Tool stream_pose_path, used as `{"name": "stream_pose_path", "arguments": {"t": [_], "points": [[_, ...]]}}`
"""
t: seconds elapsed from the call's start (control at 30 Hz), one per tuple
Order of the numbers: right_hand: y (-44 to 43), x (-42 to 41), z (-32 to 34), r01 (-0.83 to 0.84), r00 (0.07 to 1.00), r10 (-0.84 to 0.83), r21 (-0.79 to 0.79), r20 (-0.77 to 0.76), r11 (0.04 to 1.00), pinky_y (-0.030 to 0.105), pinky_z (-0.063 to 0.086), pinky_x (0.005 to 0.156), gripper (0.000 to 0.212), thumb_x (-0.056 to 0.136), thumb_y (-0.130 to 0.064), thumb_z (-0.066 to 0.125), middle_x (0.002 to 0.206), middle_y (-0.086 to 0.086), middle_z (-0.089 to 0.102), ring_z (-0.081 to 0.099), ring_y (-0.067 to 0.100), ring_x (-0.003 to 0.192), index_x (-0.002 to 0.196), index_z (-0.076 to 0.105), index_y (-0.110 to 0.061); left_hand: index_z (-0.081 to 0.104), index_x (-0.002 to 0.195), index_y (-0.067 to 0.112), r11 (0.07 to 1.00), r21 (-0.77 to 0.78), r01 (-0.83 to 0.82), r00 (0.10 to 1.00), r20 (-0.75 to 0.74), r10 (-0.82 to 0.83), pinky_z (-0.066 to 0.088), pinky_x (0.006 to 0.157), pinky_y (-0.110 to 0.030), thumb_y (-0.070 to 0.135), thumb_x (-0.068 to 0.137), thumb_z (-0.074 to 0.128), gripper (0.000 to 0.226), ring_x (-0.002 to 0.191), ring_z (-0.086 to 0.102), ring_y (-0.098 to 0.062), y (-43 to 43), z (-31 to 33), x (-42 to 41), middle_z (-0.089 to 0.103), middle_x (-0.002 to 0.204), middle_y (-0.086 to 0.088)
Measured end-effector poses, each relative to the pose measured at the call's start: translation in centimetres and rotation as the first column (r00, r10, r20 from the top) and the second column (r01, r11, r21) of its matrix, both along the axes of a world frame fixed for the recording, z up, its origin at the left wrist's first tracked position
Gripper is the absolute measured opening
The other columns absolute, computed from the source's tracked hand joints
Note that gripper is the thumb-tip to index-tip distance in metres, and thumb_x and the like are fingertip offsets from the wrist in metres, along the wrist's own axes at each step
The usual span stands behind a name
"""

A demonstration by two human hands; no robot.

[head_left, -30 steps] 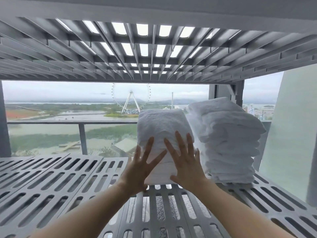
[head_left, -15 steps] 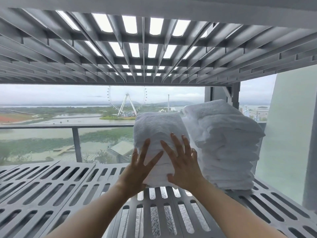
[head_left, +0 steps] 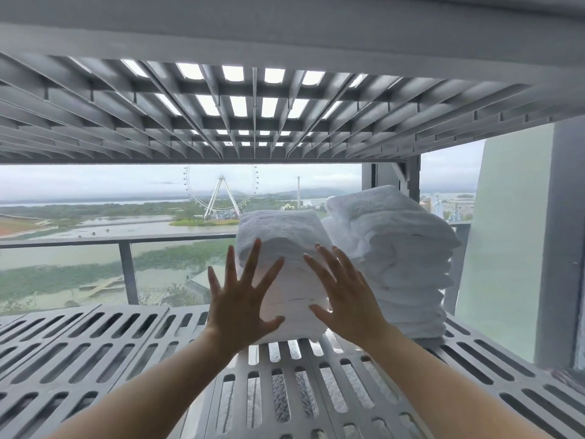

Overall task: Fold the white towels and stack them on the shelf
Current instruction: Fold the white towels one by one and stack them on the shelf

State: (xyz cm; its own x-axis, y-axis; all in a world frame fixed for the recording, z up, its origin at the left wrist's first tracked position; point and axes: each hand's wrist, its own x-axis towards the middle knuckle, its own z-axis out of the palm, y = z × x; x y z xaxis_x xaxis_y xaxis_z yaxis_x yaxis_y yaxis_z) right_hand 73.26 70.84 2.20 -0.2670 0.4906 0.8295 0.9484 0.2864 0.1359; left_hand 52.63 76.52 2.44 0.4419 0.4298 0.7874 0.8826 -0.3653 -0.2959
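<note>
A stack of folded white towels (head_left: 281, 236) stands on the grey slotted shelf (head_left: 95, 343), right of its middle. My left hand (head_left: 240, 299) and my right hand (head_left: 345, 296) lie flat against the stack's near face, fingers spread and straight. A taller stack of folded white towels (head_left: 395, 248) stands just to the right, touching the first stack. Both hands hide the lower front of the nearer stack.
A second slotted shelf (head_left: 253, 115) hangs low overhead. A grey upright post (head_left: 411, 179) stands behind the tall stack, and a glass railing (head_left: 126, 242) runs behind the shelf. A pale wall panel (head_left: 506, 248) closes the right side. More white cloth shows through the slots below.
Both hands have spread apart on the towel stack, the left moving left and the right moving right. The view has tilted down slightly.
</note>
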Motion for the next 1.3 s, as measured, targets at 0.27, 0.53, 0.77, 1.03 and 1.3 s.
{"name": "stream_pose_path", "arguments": {"t": [0.27, 0.53, 0.77, 1.03, 1.3], "points": [[-3.7, 4.5, 2.1, 0.088, 0.982, -0.08, 0.037, -0.169, 0.995, 0.05, 0.039, 0.104, 0.077, 0.075, -0.026, 0.071, 0.147, 0.007, 0.036, 0.035, 0.032, 0.134, 0.141, 0.031, -0.019, 0.025, 0.144, 0.03, 0.99, 0.062, 0.126, 0.991, -0.061, -0.123, 0.003, 0.103, -0.071, 0.071, 0.069, 0.051, 0.09, 0.141, 0.021, -0.035, -2.5, 3.1, 3.2, 0.027, 0.153, -0.008], [-5.2, 11.3, 4.4, 0.168, 0.969, -0.15, 0.075, -0.194, 0.983, 0.058, 0.038, 0.099, 0.081, 0.073, -0.036, 0.072, 0.145, 0.005, 0.039, 0.036, 0.029, 0.133, 0.14, 0.031, -0.019, 0.027, 0.145, 0.023, 0.994, -0.039, 0.103, 0.982, -0.155, -0.108, -0.018, 0.105, -0.061, 0.066, 0.083, 0.042, 0.077, 0.143, 0.02, -0.022, -3.3, 4.5, 10.2, 0.029, 0.153, -0.004], [-2.4, 17.0, 5.1, 0.22, 0.934, -0.264, -0.194, -0.242, 0.956, 0.068, 0.028, 0.102, 0.101, 0.064, -0.058, 0.072, 0.154, -0.001, 0.006, 0.004, 0.033, 0.141, 0.144, 0.013, -0.037, 0.022, 0.143, 0.014, 0.982, -0.155, -0.105, 0.988, -0.132, 0.085, -0.03, 0.094, -0.062, 0.067, 0.085, 0.038, 0.08, 0.143, 0.019, -0.025, -1.4, 5.8, 15.7, 0.036, 0.148, -0.004], [0.0, 18.9, 4.2, -0.026, 0.884, -0.076, -0.211, -0.46, 0.977, 0.048, 0.038, 0.102, 0.11, 0.055, -0.054, 0.078, 0.144, 0.006, 0.012, 0.028, 0.032, 0.129, 0.143, 0.013, -0.037, 0.048, 0.13, 0.02, 0.963, -0.216, -0.162, 0.984, -0.101, 0.143, -0.037, 0.081, -0.065, 0.033, 0.097, 0.04, 0.036, 0.139, 0.031, -0.019, -0.7, 4.4, 18.6, 0.067, 0.111, 0.006], [0.2, 19.0, 4.0, -0.018, 0.903, -0.076, -0.215, -0.423, 0.977, 0.05, 0.038, 0.101, 0.107, 0.055, -0.062, 0.073, 0.147, 0.002, 0.009, 0.03, 0.036, 0.129, 0.139, 0.008, -0.049, 0.053, 0.115, 0.028, 0.972, -0.123, -0.199, 0.957, -0.237, 0.166, -0.043, 0.081, -0.059, 0.016, 0.094, 0.039, 0.028, 0.144, 0.014, -0.02, -1.3, 4.7, 18.1, 0.067, 0.106, 0.012]]}}
